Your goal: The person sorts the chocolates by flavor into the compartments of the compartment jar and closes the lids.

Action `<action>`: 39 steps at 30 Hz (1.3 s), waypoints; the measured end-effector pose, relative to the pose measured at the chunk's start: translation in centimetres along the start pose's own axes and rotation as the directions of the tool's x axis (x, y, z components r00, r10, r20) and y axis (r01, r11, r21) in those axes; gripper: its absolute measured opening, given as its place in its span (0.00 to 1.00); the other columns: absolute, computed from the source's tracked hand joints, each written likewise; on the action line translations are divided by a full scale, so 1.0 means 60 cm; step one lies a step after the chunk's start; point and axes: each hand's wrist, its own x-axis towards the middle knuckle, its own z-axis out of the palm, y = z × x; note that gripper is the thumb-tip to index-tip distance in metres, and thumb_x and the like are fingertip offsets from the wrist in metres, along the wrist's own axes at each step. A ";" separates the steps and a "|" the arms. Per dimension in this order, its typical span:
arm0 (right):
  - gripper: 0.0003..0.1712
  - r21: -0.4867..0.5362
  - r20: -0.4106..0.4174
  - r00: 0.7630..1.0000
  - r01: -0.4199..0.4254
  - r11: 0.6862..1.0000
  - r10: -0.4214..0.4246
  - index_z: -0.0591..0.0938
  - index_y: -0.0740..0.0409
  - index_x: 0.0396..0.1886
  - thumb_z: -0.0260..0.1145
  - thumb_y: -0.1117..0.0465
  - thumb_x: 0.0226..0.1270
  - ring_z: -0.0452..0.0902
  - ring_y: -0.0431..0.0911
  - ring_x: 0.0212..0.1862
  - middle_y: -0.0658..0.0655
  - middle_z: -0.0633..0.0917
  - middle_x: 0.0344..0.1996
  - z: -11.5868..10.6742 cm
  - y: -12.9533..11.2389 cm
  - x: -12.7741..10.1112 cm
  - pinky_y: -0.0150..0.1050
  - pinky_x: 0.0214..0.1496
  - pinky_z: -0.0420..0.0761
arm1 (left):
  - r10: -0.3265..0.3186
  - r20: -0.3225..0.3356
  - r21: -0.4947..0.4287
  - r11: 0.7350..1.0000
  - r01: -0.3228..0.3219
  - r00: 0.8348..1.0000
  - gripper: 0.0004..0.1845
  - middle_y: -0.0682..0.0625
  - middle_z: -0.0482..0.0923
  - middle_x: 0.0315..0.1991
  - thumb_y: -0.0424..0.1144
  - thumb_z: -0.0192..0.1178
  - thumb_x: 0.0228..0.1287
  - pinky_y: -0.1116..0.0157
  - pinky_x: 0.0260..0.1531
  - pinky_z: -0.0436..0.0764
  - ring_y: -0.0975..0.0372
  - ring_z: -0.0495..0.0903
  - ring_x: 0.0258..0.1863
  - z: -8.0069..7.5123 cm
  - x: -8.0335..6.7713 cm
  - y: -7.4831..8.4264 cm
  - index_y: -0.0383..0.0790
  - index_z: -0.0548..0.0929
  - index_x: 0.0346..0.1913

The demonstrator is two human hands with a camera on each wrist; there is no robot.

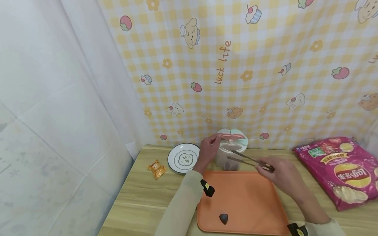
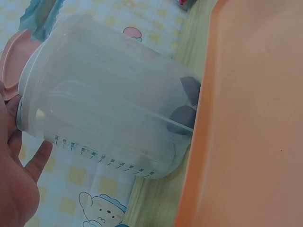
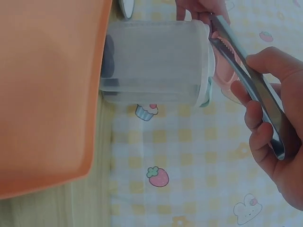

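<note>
A clear plastic storage jar [image 1: 225,160] stands behind the orange tray [image 1: 242,196], its pink flap [image 1: 234,137] raised. My left hand [image 1: 210,149] pinches the flap's edge, one finger near the jar's side. Several dark wedge-shaped pieces [image 2: 182,118] lie at the bottom of the jar. In my right hand [image 1: 280,173] I grip metal tongs [image 3: 258,87], their arms spread and the toothed tips by the jar's mouth. Nothing shows between the tips. One dark wedge-shaped piece [image 1: 223,218] lies on the tray near its front edge.
Left of the jar sits a white plate [image 1: 174,157] with a dark rim and printed centre. An orange-wrapped snack [image 1: 157,169] lies beside it on the wooden table [image 1: 141,200]. A large purple chip bag [image 1: 339,170] lies at the right. A checked curtain [image 1: 251,95] hangs behind.
</note>
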 end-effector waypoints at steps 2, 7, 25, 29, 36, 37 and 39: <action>0.12 0.018 0.013 1.000 0.006 1.000 -0.006 0.92 0.54 0.42 0.79 0.64 0.57 0.79 0.31 0.28 0.48 0.90 0.34 -0.003 -0.003 -0.005 0.32 0.27 0.81 | -0.006 -0.001 0.002 1.000 0.006 1.000 0.18 0.59 0.86 0.54 0.52 0.57 0.78 0.61 0.54 0.81 0.66 0.82 0.56 -0.001 0.001 0.000 0.48 0.90 0.57; 0.12 0.076 0.065 0.998 0.010 0.997 -0.015 0.91 0.51 0.41 0.80 0.65 0.57 0.80 0.30 0.31 0.45 0.89 0.34 -0.006 -0.014 -0.026 0.28 0.28 0.81 | -0.011 -0.004 0.010 1.000 0.011 1.000 0.17 0.58 0.86 0.54 0.51 0.58 0.77 0.61 0.53 0.81 0.65 0.83 0.55 -0.002 0.003 0.000 0.47 0.91 0.56; 0.20 0.432 0.306 0.912 0.124 0.893 -0.275 0.90 0.41 0.40 0.78 0.71 0.54 0.75 0.28 0.29 0.35 0.84 0.31 0.022 -0.016 -0.099 0.24 0.27 0.76 | -0.035 -0.002 0.003 0.999 0.035 0.999 0.19 0.60 0.86 0.53 0.54 0.57 0.77 0.62 0.55 0.80 0.67 0.82 0.56 0.000 0.002 0.001 0.48 0.90 0.56; 0.20 0.496 0.308 0.885 0.164 0.853 -0.349 0.90 0.43 0.41 0.79 0.72 0.53 0.73 0.26 0.29 0.36 0.83 0.31 0.036 -0.017 -0.104 0.21 0.26 0.73 | -0.037 -0.005 0.009 0.999 0.037 0.999 0.18 0.59 0.86 0.53 0.53 0.58 0.77 0.61 0.55 0.80 0.66 0.82 0.56 -0.001 0.002 0.003 0.48 0.90 0.56; 0.20 0.495 0.295 0.872 0.211 0.843 -0.391 0.90 0.46 0.39 0.79 0.72 0.50 0.75 0.26 0.30 0.37 0.83 0.31 0.054 -0.020 -0.110 0.19 0.27 0.73 | -0.037 -0.008 0.007 0.999 0.037 0.999 0.17 0.59 0.86 0.53 0.51 0.58 0.77 0.61 0.55 0.80 0.66 0.82 0.56 0.000 0.000 0.003 0.47 0.91 0.55; 0.20 0.481 0.292 0.874 0.216 0.850 -0.387 0.90 0.46 0.39 0.79 0.72 0.50 0.74 0.25 0.30 0.36 0.83 0.31 0.055 -0.021 -0.110 0.19 0.27 0.73 | -0.040 -0.006 0.007 0.999 0.040 0.999 0.17 0.60 0.86 0.53 0.51 0.58 0.77 0.62 0.56 0.80 0.67 0.81 0.56 0.000 0.000 0.003 0.48 0.91 0.56; 0.20 0.456 0.285 0.881 0.222 0.862 -0.378 0.90 0.44 0.38 0.79 0.72 0.49 0.72 0.25 0.29 0.34 0.81 0.30 0.055 -0.021 -0.109 0.18 0.27 0.71 | -0.045 -0.003 0.005 0.999 0.045 0.999 0.17 0.60 0.86 0.53 0.51 0.58 0.77 0.62 0.56 0.80 0.68 0.81 0.57 0.001 0.000 0.003 0.48 0.90 0.56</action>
